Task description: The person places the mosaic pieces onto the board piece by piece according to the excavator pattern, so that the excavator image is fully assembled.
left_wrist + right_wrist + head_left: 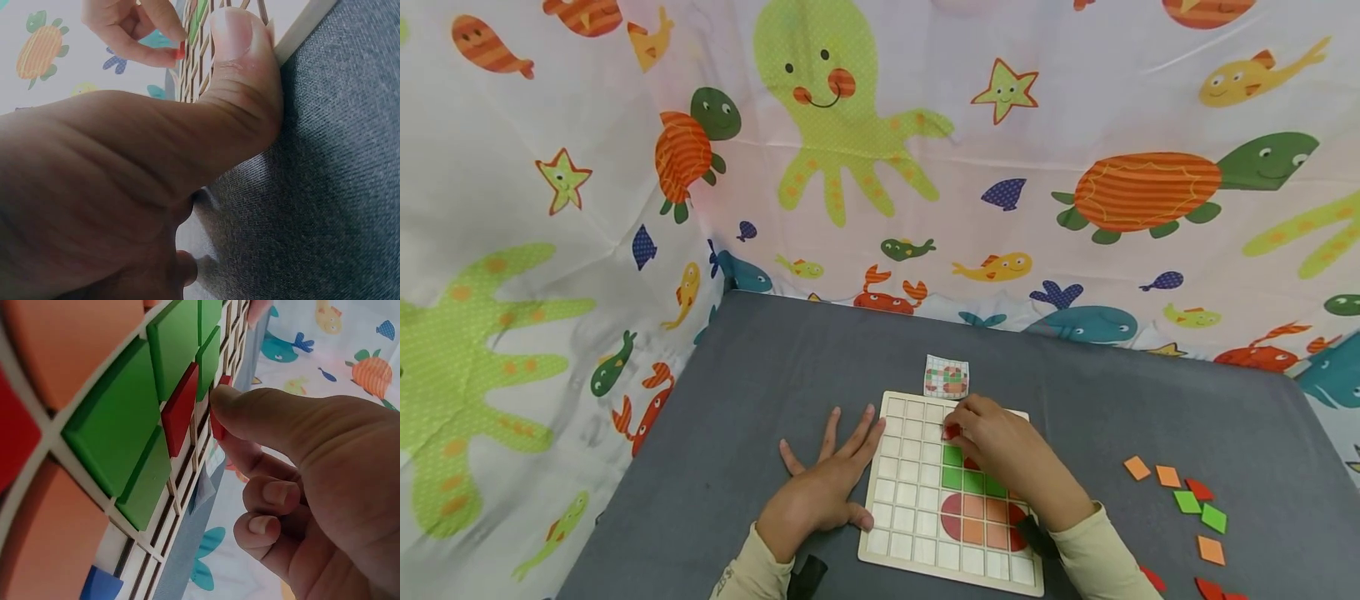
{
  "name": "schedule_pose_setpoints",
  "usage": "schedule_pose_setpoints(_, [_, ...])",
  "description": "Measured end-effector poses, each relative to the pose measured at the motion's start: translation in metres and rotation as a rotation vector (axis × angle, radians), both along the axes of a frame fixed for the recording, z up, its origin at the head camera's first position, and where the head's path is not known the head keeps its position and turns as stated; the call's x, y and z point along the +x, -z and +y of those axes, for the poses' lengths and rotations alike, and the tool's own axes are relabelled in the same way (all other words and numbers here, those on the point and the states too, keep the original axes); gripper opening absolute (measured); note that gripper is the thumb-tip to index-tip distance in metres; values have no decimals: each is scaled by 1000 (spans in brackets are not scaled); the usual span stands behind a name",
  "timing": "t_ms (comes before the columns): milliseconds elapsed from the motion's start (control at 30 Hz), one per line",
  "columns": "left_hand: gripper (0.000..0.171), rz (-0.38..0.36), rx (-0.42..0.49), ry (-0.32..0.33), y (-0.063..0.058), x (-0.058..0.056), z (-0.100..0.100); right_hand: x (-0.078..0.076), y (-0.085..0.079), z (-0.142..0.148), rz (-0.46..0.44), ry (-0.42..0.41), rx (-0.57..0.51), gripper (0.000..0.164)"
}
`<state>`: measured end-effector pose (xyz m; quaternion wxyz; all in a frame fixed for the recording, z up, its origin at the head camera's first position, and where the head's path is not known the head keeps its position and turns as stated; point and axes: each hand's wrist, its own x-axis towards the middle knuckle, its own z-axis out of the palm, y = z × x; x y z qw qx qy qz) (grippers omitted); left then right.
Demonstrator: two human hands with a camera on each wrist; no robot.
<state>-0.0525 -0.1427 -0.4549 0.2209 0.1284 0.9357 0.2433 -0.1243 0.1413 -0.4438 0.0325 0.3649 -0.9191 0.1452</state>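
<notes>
On gray cloth (pixel 737 400), before a sea-creature curtain (pixel 962 208): a red tile (pixel 951 432) pinched over a wooden grid board (pixel 908 472)

Nearest, cut off by the bottom of the head view: sleeves (pixel 1116 562), a black wrist device (pixel 807 577) and, at right, loose red pieces (pixel 1208 588). Behind the right forearm (pixel 1060 492): much of the board's right edge, so hard to make out. Barely inside the right wrist view: a blue piece (pixel 100 585), shape impossible to tell.

Spread wide, with straight fingers and nothing grasped: the left hand (pixel 823 492), thumb on the board's left rim. Across the board's lower right: orange squares (pixel 973 532) between quarter-round pieces (pixel 951 517); beyond them, green squares (pixel 952 478) beside a red quarter piece (pixel 180 412).

Thumb and finger closed on the red tile: the right hand (pixel 1000 437), over the board's upper part. Tile outline mostly hidden; contact with the grid, unclear.

Room for moving along the cloth left of the left hand, and between the right forearm and the loose orange tiles (pixel 1211 550) and green tiles (pixel 1213 518).

Just past the board's far edge: a small pattern card (pixel 947 377), details too fine to read. Farthest: the curtain, along the cloth's back edge.
</notes>
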Motion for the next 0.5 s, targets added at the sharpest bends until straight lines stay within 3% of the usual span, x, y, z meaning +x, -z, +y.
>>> schedule_pose_setpoints(200, [141,9,1,7,7,-1,-1,-1,1,-1,-15,-15,21,18])
schedule_pose_setpoints(500, [137,-25,1,-4,-5,0,1,-3,0,3,-58,-15,20,19])
